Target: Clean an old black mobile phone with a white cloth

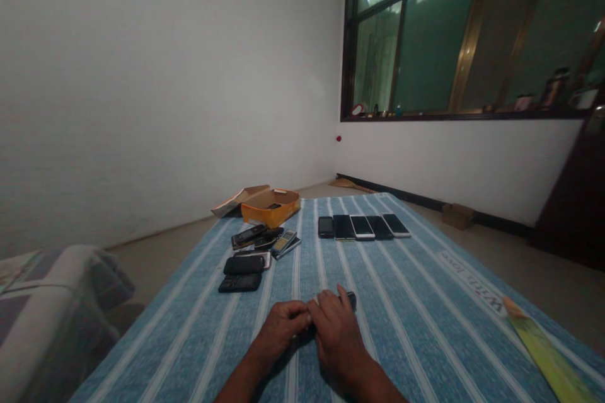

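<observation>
Close to me over the striped cloth, my right hand is closed around a dark mobile phone; only its far end shows past the fingers. My left hand is closed too, its fingertips pinching at the phone's near side and touching the right hand. Ahead to the left lies a loose group of old phones, among them a black keypad phone, a black phone and a silver keypad phone. Farther right, several phones lie in a row, including a white-framed phone.
An open orange cardboard box stands at the far left of the table. Its blue striped cloth covers the whole top. A yellow-green pointed item lies at the right edge. Draped fabric is at the left; a small carton sits on the floor.
</observation>
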A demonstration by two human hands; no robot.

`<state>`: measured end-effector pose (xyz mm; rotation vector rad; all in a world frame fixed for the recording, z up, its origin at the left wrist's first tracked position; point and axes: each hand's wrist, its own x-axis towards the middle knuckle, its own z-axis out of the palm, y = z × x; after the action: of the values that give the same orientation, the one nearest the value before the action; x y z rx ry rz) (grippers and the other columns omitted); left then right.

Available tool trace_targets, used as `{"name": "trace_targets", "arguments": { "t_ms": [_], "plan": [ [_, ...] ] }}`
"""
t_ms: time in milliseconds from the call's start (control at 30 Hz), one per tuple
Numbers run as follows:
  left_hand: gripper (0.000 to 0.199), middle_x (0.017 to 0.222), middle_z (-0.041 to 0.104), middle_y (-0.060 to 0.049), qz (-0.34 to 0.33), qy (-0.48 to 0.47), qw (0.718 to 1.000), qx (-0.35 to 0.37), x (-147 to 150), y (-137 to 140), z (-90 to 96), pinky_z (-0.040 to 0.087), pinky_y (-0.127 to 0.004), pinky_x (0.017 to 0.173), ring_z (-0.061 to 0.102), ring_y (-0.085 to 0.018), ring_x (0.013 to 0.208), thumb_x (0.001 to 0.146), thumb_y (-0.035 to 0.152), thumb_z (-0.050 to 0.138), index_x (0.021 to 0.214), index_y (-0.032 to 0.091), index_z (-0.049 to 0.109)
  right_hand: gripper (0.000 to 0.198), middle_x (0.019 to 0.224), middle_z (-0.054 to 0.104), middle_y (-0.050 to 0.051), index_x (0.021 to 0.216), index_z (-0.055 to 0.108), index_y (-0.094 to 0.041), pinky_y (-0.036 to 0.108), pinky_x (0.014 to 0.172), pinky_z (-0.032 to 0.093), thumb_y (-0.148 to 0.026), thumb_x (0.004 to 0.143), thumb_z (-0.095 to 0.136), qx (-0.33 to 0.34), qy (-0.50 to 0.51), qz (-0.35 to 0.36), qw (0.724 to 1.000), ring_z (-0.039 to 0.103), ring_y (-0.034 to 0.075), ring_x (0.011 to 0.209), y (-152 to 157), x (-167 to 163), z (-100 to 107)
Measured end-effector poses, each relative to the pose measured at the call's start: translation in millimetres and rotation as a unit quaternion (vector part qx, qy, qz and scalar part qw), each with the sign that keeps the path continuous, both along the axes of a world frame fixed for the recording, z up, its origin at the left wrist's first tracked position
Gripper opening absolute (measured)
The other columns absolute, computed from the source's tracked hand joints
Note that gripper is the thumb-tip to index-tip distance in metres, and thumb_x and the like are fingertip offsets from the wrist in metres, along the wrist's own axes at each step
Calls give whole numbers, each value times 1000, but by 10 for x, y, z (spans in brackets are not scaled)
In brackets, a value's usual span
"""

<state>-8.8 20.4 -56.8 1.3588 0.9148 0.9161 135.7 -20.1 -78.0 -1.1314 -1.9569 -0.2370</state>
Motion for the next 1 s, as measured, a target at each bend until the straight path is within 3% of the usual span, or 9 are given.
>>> {"name": "trace_targets", "arguments": {
  "t_ms": [167, 300, 433, 500, 600, 767, 1000],
  "plan": [
    [34, 57, 63, -4, 2, -12, 1000, -28, 5, -2, 7, 37, -26, 57, 51, -13, 55, 58, 41, 83, 66, 9, 75, 50, 96, 62, 7, 116, 52, -16, 51, 108, 25, 1, 70, 41, 17, 18, -38, 999, 53, 23, 97, 52, 173, -18],
    [36, 56, 65, -5, 18, -16, 999, -39, 17, -24, 12, 39, -27, 56, 53, -13, 53, 54, 43, 85, 64, 10, 75, 37, 86, 60, 6, 93, 57, -18, 49, 103, 34, 2, 67, 40, 20, 28, -74, 997, 54, 23, 91, 94, 305, -84],
    [37, 56, 64, -4, 10, -17, 999, -33, 28, -85, -38, 39, -27, 57, 54, -13, 53, 54, 44, 85, 65, 10, 75, 35, 100, 61, 13, 100, 57, -14, 53, 100, 38, 2, 76, 37, 89, 7, -86, 992, 53, 28, 104, 64, 289, -202],
    [40, 56, 64, -4, 13, -19, 999, -38, 28, -99, -78, 40, -28, 58, 53, -13, 52, 51, 44, 86, 65, 9, 75, 35, 102, 61, 14, 104, 57, -12, 54, 99, 39, 1, 78, 37, 98, -19, -55, 993, 53, 28, 105, 33, 230, -256],
    [43, 56, 63, -3, 24, -28, 998, -41, 28, -103, -130, 39, -29, 58, 52, -12, 52, 47, 47, 87, 64, 9, 74, 39, 108, 62, 14, 110, 56, -13, 53, 101, 38, 1, 79, 37, 104, -52, -9, 993, 54, 28, 110, -17, 158, -304],
    [50, 60, 64, -5, 31, -29, 998, -48, 52, -122, -194, 41, -31, 61, 54, -13, 55, 44, 51, 88, 67, 9, 74, 42, 113, 64, 15, 114, 57, -15, 54, 104, 36, -1, 79, 39, 101, -75, 1, 992, 53, 30, 116, -25, 241, -364],
    [51, 54, 61, -3, 50, -8, 998, -45, 45, -93, -225, 41, -30, 56, 53, -13, 50, 46, 54, 86, 66, 9, 74, 38, 112, 66, 14, 108, 61, -16, 54, 103, 35, -2, 78, 42, 79, -63, -69, 993, 55, 30, 115, 119, 523, -431]
  ]
}}
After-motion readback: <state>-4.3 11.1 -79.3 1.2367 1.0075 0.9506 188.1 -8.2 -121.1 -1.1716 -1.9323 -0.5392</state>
